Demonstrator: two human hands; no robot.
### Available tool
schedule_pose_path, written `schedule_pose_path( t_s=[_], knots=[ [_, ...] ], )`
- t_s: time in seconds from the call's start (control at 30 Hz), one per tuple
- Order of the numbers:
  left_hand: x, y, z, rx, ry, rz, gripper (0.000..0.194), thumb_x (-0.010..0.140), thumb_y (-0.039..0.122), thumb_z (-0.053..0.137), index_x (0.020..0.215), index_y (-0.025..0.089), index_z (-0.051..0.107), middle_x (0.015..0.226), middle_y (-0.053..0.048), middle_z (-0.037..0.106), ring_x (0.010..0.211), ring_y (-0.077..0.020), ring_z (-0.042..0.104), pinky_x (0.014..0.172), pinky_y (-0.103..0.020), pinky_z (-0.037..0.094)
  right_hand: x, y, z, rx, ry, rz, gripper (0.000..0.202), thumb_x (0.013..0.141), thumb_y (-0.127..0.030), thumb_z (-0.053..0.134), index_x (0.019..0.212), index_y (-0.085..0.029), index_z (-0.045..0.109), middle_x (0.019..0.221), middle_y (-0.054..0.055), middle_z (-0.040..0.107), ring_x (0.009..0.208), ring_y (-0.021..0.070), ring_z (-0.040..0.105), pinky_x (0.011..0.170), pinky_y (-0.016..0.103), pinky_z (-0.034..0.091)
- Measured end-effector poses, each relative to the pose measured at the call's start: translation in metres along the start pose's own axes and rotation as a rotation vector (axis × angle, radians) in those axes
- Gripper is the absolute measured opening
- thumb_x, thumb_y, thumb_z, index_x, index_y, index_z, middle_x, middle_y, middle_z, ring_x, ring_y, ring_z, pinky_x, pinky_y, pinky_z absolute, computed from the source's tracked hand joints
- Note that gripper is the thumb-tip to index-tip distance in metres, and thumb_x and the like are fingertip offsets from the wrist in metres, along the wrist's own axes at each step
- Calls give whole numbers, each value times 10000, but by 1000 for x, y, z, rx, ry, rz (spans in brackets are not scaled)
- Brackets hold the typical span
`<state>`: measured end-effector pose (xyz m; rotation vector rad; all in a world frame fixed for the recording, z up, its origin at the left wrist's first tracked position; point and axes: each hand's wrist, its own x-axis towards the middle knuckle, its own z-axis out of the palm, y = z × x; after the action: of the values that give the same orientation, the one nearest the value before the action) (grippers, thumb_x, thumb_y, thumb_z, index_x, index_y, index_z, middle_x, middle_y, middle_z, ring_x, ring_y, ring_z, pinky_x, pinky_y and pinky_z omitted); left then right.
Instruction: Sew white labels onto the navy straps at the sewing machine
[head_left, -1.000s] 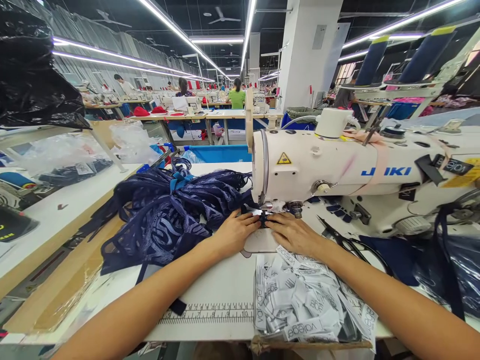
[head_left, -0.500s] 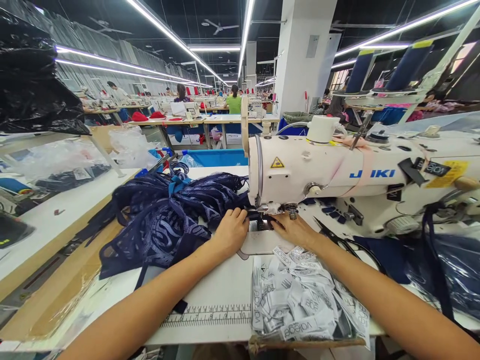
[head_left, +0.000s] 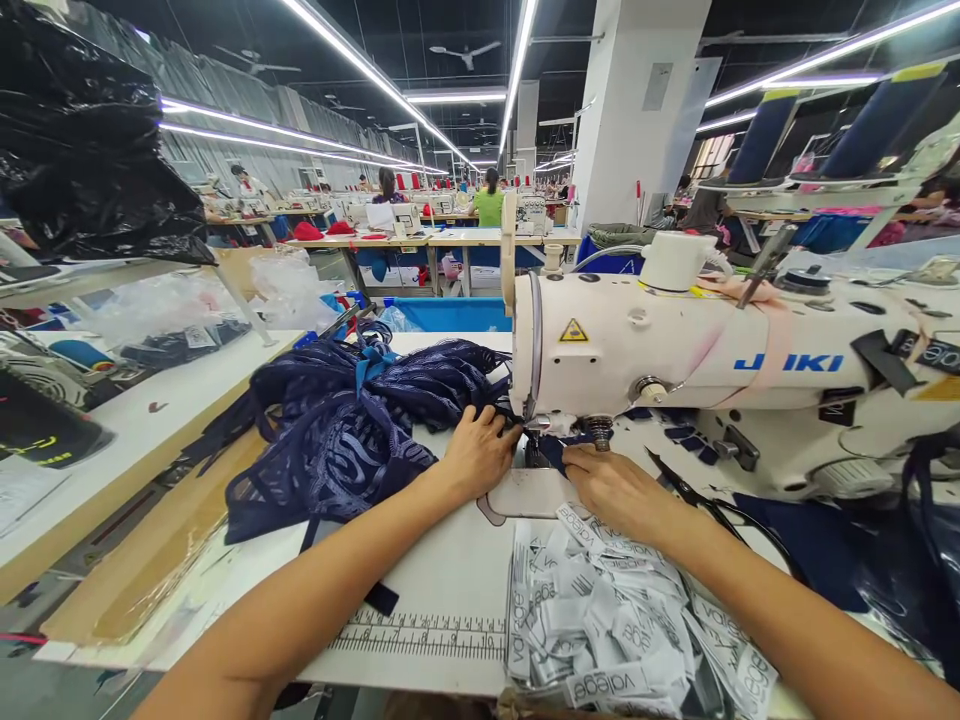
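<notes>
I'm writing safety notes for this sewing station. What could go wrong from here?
The left hand and right hand are close to the presser foot of the sewing machine, so a finger might get caught. The scissors lie beside the right forearm, which might brush them. The white labels are heaped near the front edge of the table, so some might spill.

The right grip (head_left: 611,487) hides part of the navy cloth (head_left: 553,453) — its detail too small to tell — while the sewing machine (head_left: 630,335) runs off the right edge and the label box (head_left: 540,704) off the bottom.
</notes>
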<state>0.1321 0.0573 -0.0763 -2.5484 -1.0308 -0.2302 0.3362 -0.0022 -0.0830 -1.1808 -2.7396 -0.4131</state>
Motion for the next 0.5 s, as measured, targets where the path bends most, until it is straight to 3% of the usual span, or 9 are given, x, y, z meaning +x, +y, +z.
schedule_pose_path(
  t_s=[0.23,0.5],
  knots=[
    [1,1,-2,-7,-16,1,276,833,220,415,1040,187,594,928,-100,614,901,-258,449,717,-399,290,5,-2,-8,52,-64,35,217,681,68,475,716,-127,563,735,61,581,653,165,556,576,258,444],
    [3,0,0,-15,-20,2,248,826,223,432,1009,186,594,899,-93,617,912,-262,455,710,-390,286,7,-9,-9,54,-33,13,231,682,81,457,709,-122,566,732,58,577,663,163,550,554,249,435]
  ],
)
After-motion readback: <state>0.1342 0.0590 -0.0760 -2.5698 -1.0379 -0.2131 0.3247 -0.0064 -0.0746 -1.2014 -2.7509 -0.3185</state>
